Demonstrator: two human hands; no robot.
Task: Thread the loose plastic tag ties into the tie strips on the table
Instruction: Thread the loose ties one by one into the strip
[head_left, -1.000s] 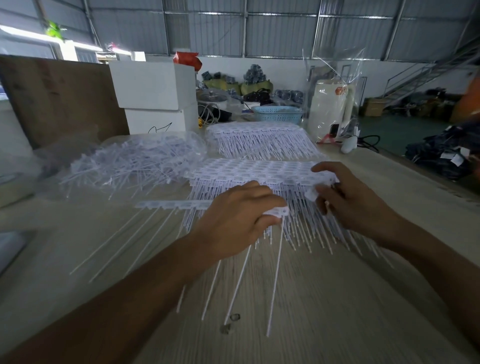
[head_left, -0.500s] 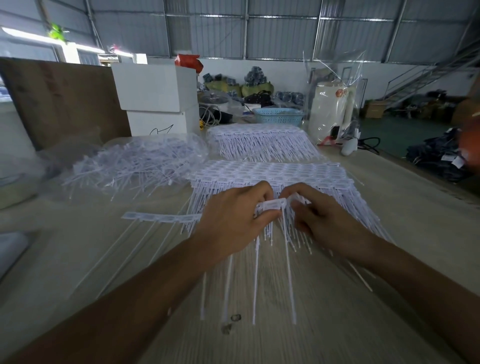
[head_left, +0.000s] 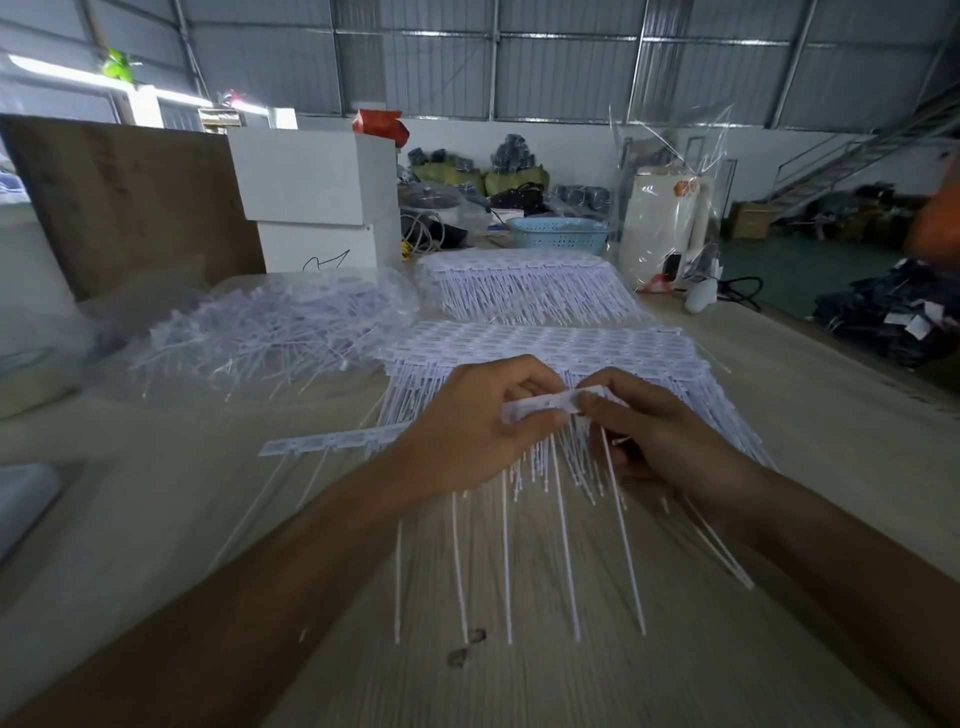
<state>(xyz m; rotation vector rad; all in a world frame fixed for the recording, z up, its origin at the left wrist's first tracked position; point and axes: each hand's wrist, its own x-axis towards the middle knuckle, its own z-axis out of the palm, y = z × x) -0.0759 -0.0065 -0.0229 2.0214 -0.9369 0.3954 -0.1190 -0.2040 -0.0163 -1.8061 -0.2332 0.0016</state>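
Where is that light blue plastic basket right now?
The blue basket sits at the table's far end, centre of the head view, behind the farther tie stack and left of the bagged cream appliance.

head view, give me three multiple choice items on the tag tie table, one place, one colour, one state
1. Where is the bag of loose ties?
A. left of the stacked strips
B. right of them
C. on the white boxes

2. What colour is the basket?
A. red
B. light blue
C. black

3. What is the state of the tie strip?
A. lying untouched
B. held by both hands
C. hanging off the table edge

Answers: 1 A, it lies left of the stacked strips. 2 B, its lattice wall is light blue. 3 B, the left hand and right hand pinch it.
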